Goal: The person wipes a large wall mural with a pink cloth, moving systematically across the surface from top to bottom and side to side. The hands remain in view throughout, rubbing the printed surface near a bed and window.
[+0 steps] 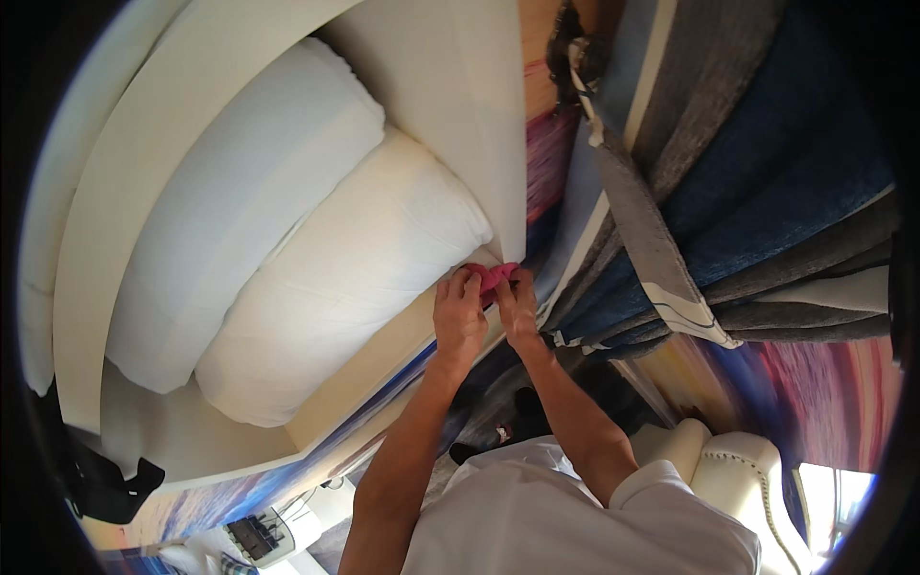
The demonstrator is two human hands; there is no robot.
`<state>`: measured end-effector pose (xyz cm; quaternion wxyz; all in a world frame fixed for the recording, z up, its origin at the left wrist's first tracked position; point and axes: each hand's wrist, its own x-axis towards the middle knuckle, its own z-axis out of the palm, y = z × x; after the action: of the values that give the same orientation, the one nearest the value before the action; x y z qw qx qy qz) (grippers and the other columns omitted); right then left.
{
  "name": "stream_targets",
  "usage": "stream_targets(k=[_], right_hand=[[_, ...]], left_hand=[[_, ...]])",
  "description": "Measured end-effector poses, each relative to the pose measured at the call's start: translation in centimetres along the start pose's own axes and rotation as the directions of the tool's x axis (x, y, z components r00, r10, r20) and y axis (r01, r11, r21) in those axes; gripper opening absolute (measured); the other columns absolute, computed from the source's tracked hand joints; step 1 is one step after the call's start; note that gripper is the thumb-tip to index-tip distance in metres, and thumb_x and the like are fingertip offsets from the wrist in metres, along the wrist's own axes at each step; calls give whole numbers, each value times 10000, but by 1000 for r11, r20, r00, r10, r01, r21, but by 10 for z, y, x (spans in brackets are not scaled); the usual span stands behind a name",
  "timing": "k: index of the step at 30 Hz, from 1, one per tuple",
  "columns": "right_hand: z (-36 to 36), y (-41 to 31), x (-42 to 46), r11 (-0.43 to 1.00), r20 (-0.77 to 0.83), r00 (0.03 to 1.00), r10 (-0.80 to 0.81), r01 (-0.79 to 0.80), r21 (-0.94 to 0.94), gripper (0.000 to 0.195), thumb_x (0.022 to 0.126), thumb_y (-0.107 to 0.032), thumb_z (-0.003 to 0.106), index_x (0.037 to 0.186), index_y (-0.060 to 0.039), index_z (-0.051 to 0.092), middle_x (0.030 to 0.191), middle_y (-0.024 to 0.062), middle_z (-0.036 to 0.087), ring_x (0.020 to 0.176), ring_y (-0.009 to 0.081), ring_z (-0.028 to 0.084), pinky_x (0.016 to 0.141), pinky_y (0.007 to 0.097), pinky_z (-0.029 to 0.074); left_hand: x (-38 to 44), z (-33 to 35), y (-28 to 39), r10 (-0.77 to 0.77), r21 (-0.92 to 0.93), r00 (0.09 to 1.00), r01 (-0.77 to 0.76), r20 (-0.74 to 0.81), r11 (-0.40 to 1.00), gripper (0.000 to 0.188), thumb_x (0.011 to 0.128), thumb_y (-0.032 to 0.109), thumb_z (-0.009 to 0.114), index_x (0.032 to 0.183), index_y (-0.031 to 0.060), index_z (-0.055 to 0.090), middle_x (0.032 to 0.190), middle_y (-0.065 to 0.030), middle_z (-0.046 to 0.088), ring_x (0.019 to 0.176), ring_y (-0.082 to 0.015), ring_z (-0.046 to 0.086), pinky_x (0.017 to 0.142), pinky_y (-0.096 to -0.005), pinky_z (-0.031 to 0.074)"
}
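My left hand (460, 320) and my right hand (519, 305) are side by side at the front corner of a white shelf niche (460, 93). Between them they hold a bunched pink cloth (494, 276), both sets of fingers curled on it. The cloth lies against the niche's front ledge (359, 370), close to the side panel's lower end. Just left of my hands, a plump white pillow (359, 266) lies in the niche. Another white pillow (251, 194) rests beside it, farther left. My fingers hide part of the cloth.
To the right hang grey and blue curtains (762, 165) with a grey tieback (650, 223). A cream studded armchair (740, 474) stands at lower right. A small white table (295, 532) with a dark box is at lower left. Colourful wall covering (812, 395) surrounds the area.
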<state>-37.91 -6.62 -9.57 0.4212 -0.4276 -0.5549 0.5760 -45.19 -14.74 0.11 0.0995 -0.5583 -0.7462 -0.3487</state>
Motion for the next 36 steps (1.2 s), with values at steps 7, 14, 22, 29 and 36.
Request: stream_targets(k=[7,14,22,29,36], right_hand=[[35,-24,-67,988,141,986,92,-108,112,332,987,-283,598,1105,3,479,974,158,614,826,246,608,734,384,513],[75,-4,-131,953,313,943,118,-195,230,269,976,-201,622,1100,-6,485,954,93,605,773,139,588,641,302,538],[89,-21,-152,899,363,897,252,-356,256,284,943,-221,674,1047,-5,522,919,89,627,712,135,619,574,295,545],[62,-13,-107,886,349,898,267,-372,277,257,932,-235,679,1007,-22,558,866,79,639,700,152,636,562,289,538],[22,-21,-52,899,279,933,229,-313,308,251,924,-246,684,979,-30,569,831,83,640,639,160,622,565,294,532]], left_hand=[[-47,-39,-22,-48,37,998,49,-35,998,473,670,-95,645,1134,2,637,1168,-156,621,975,-387,571,855,-457,489],[-117,-92,-54,-151,72,983,159,-107,985,429,732,-78,623,1149,21,638,1198,-170,624,1037,-404,574,893,-468,488],[-136,-115,-63,-204,70,967,216,-153,974,411,743,-80,636,1142,18,648,1170,-170,630,1011,-399,576,883,-462,494],[-102,-85,-48,-187,57,968,199,-168,978,448,688,-73,636,1128,14,649,1153,-151,611,991,-382,561,844,-463,492],[-56,-43,-22,-179,7,978,181,-107,984,441,702,-70,662,1133,21,645,1147,-159,609,995,-383,569,842,-455,507]])
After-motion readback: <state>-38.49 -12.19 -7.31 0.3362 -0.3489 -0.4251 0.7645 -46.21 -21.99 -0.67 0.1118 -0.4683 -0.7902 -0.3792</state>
